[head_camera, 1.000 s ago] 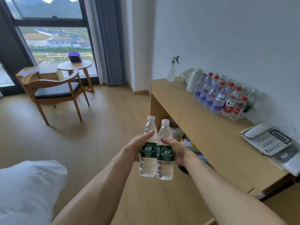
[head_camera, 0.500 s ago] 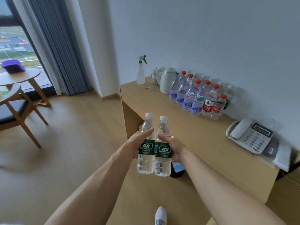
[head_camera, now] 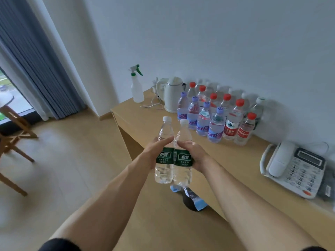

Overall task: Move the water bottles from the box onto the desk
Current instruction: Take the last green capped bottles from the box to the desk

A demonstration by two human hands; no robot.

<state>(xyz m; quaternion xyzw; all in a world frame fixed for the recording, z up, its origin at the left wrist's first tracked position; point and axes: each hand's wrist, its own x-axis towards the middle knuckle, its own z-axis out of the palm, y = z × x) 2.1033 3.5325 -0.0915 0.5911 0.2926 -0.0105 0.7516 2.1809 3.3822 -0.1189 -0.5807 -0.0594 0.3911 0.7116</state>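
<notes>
My left hand (head_camera: 155,153) grips one green-labelled water bottle (head_camera: 164,156), my right hand (head_camera: 193,154) grips another (head_camera: 183,160); they touch, upright, above the floor just beside the tabletop (head_camera: 145,120), where more bottles (head_camera: 215,116) cluster near a kettle (head_camera: 173,94).

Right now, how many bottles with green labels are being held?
2: one in the left hand, one in the right hand, pressed side by side over the floor beside the desk.

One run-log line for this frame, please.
left hand: holds green-label bottle | right hand: holds second bottle | desk: not reached
</notes>
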